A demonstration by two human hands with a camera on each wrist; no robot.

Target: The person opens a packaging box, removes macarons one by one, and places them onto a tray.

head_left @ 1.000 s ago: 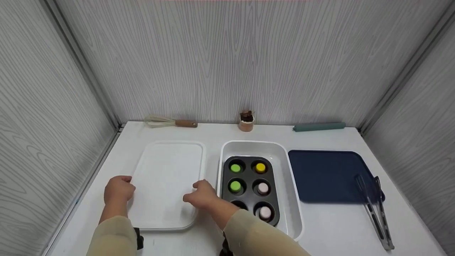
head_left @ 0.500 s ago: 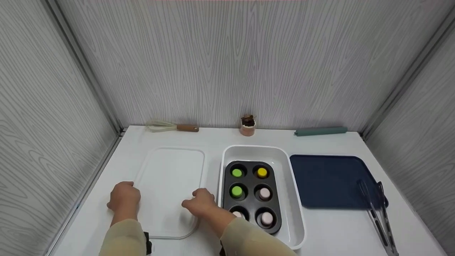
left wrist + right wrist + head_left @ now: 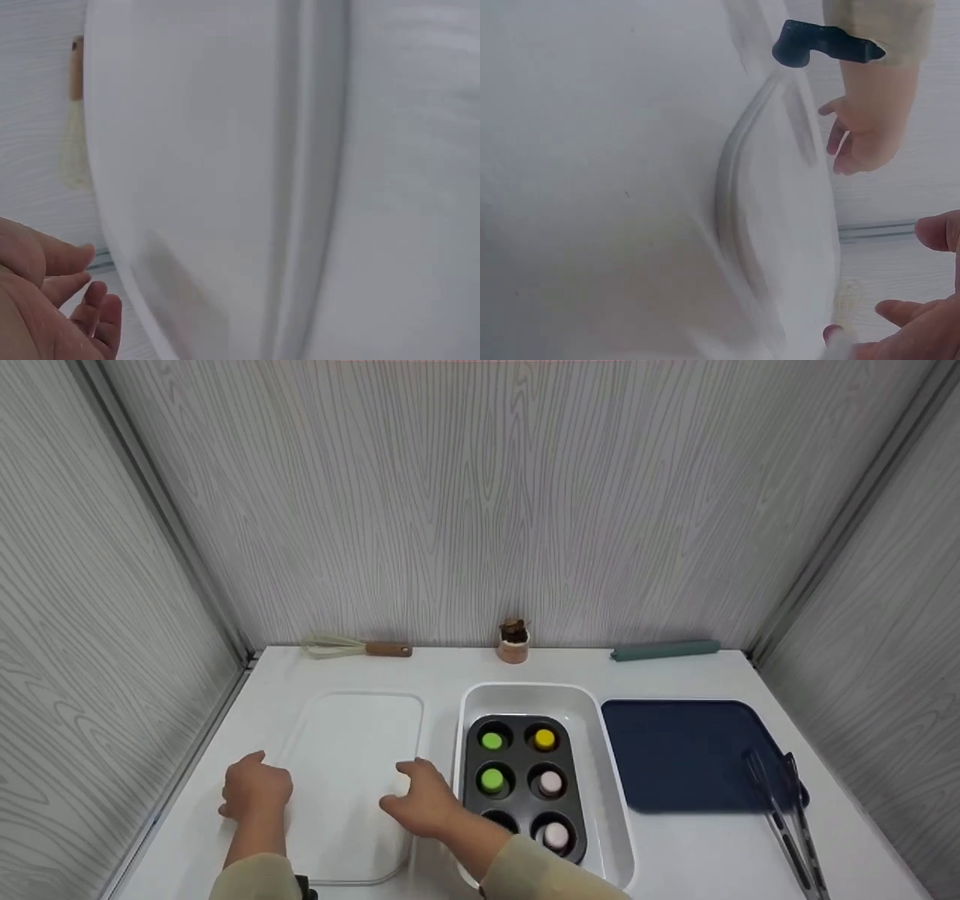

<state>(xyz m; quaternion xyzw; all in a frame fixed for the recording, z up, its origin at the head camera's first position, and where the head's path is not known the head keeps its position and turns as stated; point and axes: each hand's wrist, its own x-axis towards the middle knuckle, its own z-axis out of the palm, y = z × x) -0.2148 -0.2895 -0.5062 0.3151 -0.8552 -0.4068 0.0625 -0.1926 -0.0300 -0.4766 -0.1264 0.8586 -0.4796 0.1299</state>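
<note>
Head view shows a white panel (image 3: 352, 757) lying flat on the white table (image 3: 690, 855), toward seven o'clock from the middle of the view. It is a plain oblong with rounded corners and a thin raised rim; both wrist views show that edge as a rounded double ridge, with soft grey shadow on its smooth face.

Taking the panel as the dial's centre, the left hand (image 3: 257, 789) is at nine o'clock, just beside the long edge, its fingers loosely bent and its grip released. The right hand (image 3: 426, 802) is at three o'clock, over the opposite edge, with thumb and fingers spread and its grip likewise free; whether it touches the rim I cannot tell.

Farther out at three o'clock stands a deep white basin (image 3: 596, 787) holding a dark six-cup muffin tin (image 3: 521, 761). Green pieces (image 3: 491, 780), a yellow piece (image 3: 544, 739) and pink pieces (image 3: 551, 783) sit in its cups; the right wrist partly hides the cup at seven o'clock. Beyond the basin lies a navy mat (image 3: 675, 757), with metal tongs (image 3: 808, 840) partly over its edge at four o'clock.

Along the back of the table are a whisk (image 3: 379, 648) at twelve o'clock, a small potted plant (image 3: 513, 651) between one and two, and a teal rod (image 3: 665, 650) at two. Grey wood-grain walls (image 3: 487, 510) rise behind and on both sides, with darker strips down the corners.
</note>
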